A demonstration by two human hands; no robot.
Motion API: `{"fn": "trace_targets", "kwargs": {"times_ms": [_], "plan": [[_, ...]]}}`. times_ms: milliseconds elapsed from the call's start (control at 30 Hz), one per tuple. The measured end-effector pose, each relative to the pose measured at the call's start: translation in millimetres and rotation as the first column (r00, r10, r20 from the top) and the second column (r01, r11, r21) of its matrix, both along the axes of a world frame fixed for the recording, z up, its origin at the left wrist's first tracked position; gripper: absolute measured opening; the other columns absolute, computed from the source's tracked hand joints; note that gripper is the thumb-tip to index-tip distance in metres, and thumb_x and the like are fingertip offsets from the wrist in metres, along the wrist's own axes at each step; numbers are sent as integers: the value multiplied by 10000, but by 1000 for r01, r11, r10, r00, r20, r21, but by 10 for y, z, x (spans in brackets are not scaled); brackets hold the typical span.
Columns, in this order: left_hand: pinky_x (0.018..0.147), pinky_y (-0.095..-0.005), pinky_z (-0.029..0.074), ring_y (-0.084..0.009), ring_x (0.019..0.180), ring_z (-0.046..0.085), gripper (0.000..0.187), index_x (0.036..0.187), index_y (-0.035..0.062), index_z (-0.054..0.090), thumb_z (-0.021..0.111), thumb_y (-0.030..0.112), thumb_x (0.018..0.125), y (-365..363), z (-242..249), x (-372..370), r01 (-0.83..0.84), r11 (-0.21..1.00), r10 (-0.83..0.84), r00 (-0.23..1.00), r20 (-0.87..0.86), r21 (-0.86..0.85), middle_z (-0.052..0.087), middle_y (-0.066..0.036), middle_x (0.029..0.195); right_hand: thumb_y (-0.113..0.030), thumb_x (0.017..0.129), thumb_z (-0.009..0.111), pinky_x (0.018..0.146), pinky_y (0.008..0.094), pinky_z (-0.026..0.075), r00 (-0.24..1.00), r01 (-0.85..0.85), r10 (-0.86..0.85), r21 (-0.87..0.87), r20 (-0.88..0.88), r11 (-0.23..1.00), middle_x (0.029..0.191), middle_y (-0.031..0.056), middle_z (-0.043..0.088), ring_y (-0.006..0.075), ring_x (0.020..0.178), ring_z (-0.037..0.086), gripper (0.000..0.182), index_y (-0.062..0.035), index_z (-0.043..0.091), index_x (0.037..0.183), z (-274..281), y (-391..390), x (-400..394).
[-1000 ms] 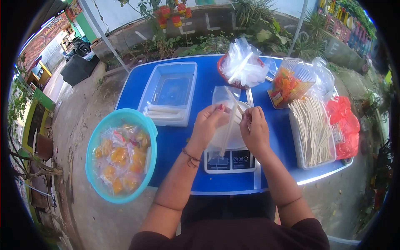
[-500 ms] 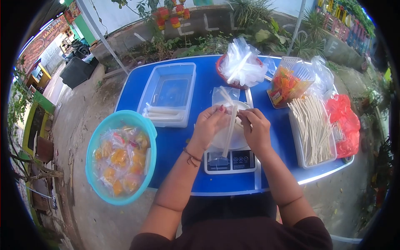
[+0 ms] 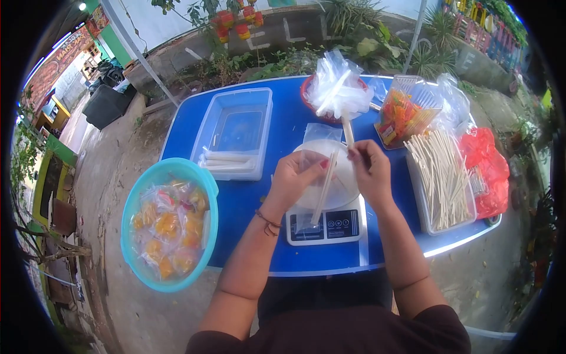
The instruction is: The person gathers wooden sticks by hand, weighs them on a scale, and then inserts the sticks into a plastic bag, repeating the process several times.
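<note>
My left hand (image 3: 298,177) is closed on a clear plastic bag (image 3: 305,219) with thin pale sticks (image 3: 323,192) in it, slanting down over the scale. To its right, my right hand (image 3: 372,172) has thumb and fingertips pinched together; what they hold, if anything, I cannot make out. Below both hands stands a digital kitchen scale (image 3: 345,232) with a round white plate (image 3: 348,187), partly hidden by my left hand and the bag. Another clear plastic piece (image 3: 322,131) shows just beyond the plate.
A turquoise basin (image 3: 213,190) of bagged orange food stands left, near a clear tub (image 3: 266,127) holding wrapped sticks. Behind is a red bowl (image 3: 306,99) heaped with plastic bags (image 3: 339,85). On the right are a basket (image 3: 433,100), a box of sticks (image 3: 439,183) and a red bag (image 3: 488,168).
My right hand has drawn away from the left, moving right and slightly toward the far side. My left hand keeps the bag and sticks, whose upper end has dropped lower.
</note>
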State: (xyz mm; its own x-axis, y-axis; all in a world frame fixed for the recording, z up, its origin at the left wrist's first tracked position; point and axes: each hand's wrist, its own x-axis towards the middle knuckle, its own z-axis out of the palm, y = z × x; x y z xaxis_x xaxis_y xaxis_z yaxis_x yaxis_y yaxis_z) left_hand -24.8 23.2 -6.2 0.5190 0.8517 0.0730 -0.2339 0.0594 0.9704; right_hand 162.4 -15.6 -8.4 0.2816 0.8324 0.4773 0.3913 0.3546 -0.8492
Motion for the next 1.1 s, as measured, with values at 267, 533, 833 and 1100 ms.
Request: {"fn": "trace_targets", "kwargs": {"times_ms": [267,533,833,1100], "plan": [[781,-261,551,-158,879,703,232,1026,-31,692,750,117,857,-109,42,43,163,984,-139,954,-264,69,731,-128,942,-135,1021,532,696,269,541,849,34,145,327,-509,944,952,85,629,84,751,572,131,-4,533,1025,141,-25,152],[778,-266,559,-150,873,703,257,1061,-31,685,758,90,846,-116,92,39,179,982,-154,941,-300,57,734,-124,951,-145,1005,572,754,256,489,777,-135,276,279,-565,951,951,84,656,90,774,571,145,-1,568,1013,117,-42,131],[763,-257,560,-131,861,692,269,1117,-41,676,707,116,901,-109,102,30,115,993,-106,977,-185,39,722,-98,971,-122,971,624,869,272,477,818,-321,304,51,-489,946,919,59,662,118,900,620,139,10,600,1005,109,-48,85],[739,-253,562,-121,800,690,268,1120,-55,684,645,154,958,-110,116,27,113,994,-107,970,-219,15,720,-78,948,-55,967,596,886,285,486,846,-245,275,124,-458,961,978,111,674,155,987,648,447,55,450,1374,109,-29,71]]}}
